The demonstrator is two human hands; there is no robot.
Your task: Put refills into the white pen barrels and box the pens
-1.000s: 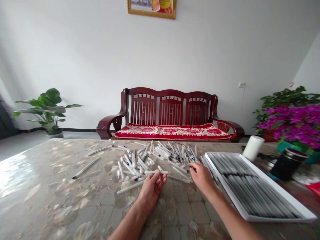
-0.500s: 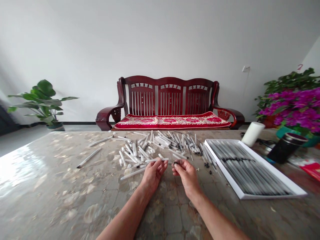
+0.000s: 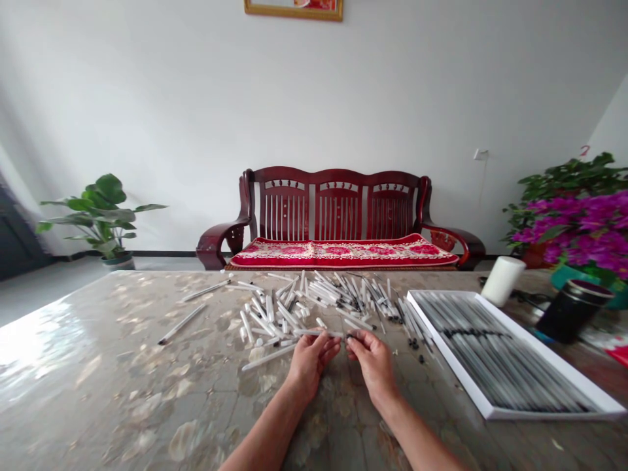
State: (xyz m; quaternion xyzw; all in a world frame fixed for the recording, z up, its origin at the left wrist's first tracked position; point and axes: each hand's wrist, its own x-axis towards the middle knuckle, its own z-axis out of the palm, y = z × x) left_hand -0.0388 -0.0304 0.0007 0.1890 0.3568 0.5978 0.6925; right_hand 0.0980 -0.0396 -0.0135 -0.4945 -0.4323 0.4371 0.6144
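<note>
My left hand (image 3: 310, 362) is closed around a thin white pen barrel (image 3: 316, 333) that lies level and points right. My right hand (image 3: 371, 358) pinches a small dark piece (image 3: 350, 337) at the barrel's right end; the two hands nearly touch. Both hover just above the marble-patterned table (image 3: 98, 386), at the near edge of a heap of loose white pen parts (image 3: 318, 302). A few tiny black bits (image 3: 415, 343) lie to the right of my right hand.
A white tray (image 3: 540, 409) filled with rows of dark pens sits at the right. Behind it stand a white cylinder (image 3: 501, 280) and a black cup (image 3: 568, 311). Two single pens (image 3: 182, 323) lie apart at the left. A wooden bench (image 3: 338, 226) stands beyond the table.
My right hand came back from the heap near the tray and met my left hand at the pen barrel. The camera tilted down, then up slightly.
</note>
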